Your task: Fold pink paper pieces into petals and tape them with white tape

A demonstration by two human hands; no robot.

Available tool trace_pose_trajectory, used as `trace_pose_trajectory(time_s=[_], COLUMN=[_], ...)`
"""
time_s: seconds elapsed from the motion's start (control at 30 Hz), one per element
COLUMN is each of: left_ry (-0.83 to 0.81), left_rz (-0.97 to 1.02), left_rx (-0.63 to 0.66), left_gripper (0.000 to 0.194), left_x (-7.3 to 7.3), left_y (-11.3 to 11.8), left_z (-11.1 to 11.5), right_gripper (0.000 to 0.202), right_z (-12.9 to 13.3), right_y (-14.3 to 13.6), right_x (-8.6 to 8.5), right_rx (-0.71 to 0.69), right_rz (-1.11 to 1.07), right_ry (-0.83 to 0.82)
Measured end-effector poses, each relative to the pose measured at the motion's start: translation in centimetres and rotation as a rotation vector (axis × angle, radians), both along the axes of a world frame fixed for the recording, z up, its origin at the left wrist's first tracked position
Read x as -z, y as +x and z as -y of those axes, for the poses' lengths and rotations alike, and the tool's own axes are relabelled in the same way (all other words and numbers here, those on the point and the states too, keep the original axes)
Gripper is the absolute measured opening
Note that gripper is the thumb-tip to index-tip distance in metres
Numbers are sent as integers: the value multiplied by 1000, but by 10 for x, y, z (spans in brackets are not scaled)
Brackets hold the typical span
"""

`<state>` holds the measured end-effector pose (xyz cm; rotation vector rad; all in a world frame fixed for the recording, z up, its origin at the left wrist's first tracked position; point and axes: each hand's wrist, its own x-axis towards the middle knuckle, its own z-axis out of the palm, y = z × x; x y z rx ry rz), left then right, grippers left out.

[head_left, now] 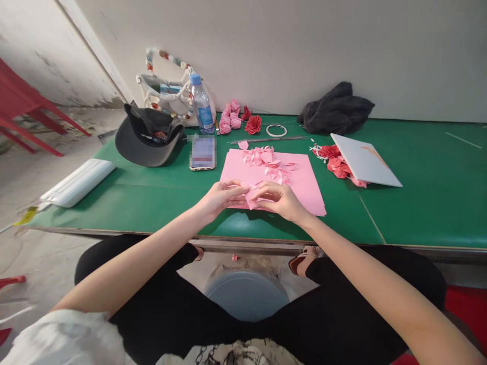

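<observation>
Between my two hands is a small piece of pink paper (250, 196), held just above a stack of pink paper sheets (304, 190). My left hand (224, 196) pinches its left side with thumb and fingers. On the other side, the bent fingers of my right hand (277, 199) grip it too. Cut and creased pink paper petals (262, 156) lie in a loose heap on the sheets, just beyond my hands. One flat petal (243, 145) rests at the stack's far edge. My fingers cover part of the held piece.
Behind the stack lie thin wires (270, 140), a tape roll (276, 131), a red paper rose (253, 124) and pink paper flowers (230, 117). Leftward are a phone (203, 153), bottle (202, 106), cap (152, 137) and beaded bag (171, 96). A white board (365, 161) leans on red flowers (338, 165).
</observation>
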<state>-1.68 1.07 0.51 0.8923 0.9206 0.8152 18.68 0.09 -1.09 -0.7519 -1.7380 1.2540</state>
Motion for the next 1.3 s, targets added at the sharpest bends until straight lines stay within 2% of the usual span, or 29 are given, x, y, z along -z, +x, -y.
trace_pose_trajectory(time_s=[0.43, 0.93, 1.3], left_ry=[183, 227, 382], left_rz=[-101, -153, -245], left_rx=[-1, 28, 157], left_gripper=[31, 33, 21], left_x=[-1, 1, 7], left_y=[2, 2, 7], left_z=[4, 6, 6], right_gripper=[26, 45, 50], right_z=[1, 0, 1], right_y=[-4, -3, -2], right_x=[-2, -2, -3], right_rx=[202, 229, 218], right_rz=[20, 73, 16], right_ry=[-70, -51, -158])
